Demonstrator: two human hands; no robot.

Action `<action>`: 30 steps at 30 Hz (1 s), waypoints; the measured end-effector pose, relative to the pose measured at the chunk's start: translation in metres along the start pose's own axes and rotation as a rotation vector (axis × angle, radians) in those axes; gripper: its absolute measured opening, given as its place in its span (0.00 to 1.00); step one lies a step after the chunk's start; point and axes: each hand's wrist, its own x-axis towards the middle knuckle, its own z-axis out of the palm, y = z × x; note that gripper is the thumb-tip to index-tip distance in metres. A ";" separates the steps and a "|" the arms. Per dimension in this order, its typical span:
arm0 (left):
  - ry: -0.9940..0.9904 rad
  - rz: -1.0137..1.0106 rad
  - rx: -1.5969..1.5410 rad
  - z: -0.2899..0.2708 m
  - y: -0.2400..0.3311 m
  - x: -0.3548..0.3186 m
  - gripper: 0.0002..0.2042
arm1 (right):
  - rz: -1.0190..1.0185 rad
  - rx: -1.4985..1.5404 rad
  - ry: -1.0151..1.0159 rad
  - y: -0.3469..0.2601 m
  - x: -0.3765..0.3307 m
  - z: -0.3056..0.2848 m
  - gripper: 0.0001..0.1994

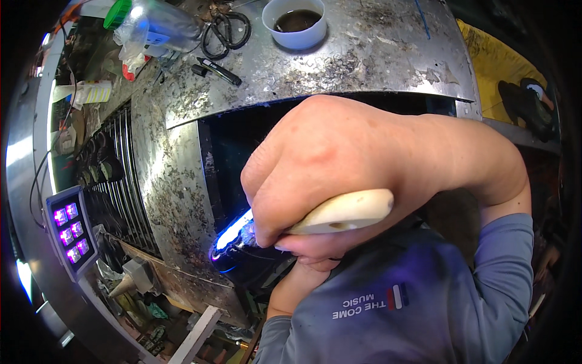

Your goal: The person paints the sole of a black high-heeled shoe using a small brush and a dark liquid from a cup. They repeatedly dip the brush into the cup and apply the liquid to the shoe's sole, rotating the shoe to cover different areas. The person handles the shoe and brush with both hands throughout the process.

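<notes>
My right hand [321,164] is closed around a brush with a pale wooden handle [345,212]; a hole shows near the handle's end. The brush's bristles [247,235] touch a glossy black shoe [227,255], of which only the rounded toe shows clearly. Bright bluish-white light reflects off its top. Below my right hand, my left hand [315,265] is mostly hidden, with just the wrist area and a dark band in sight. It lies close to the shoe, but its fingers cannot be made out.
On the worn metal bench stand a white bowl of dark liquid [298,30], a black marker [219,71], black-handled scissors [225,33] and a clear jar with a green lid [160,24]. A lamp with purple lights [71,232] is at left. Dark shoes [526,106] lie on yellow material at right.
</notes>
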 end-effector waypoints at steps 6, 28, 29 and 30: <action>-0.027 0.006 -0.007 0.002 -0.005 0.008 0.13 | 0.161 0.053 0.005 -0.004 -0.004 0.000 0.06; 0.767 0.463 1.531 0.166 0.044 -0.083 0.40 | 0.273 -0.223 0.176 -0.012 -0.033 -0.061 0.10; 0.892 0.423 1.731 0.189 0.046 -0.074 0.39 | 0.293 -0.246 0.184 -0.012 -0.035 -0.061 0.10; 0.993 0.353 1.883 0.215 0.044 -0.064 0.36 | 0.310 -0.253 0.198 -0.013 -0.037 -0.062 0.10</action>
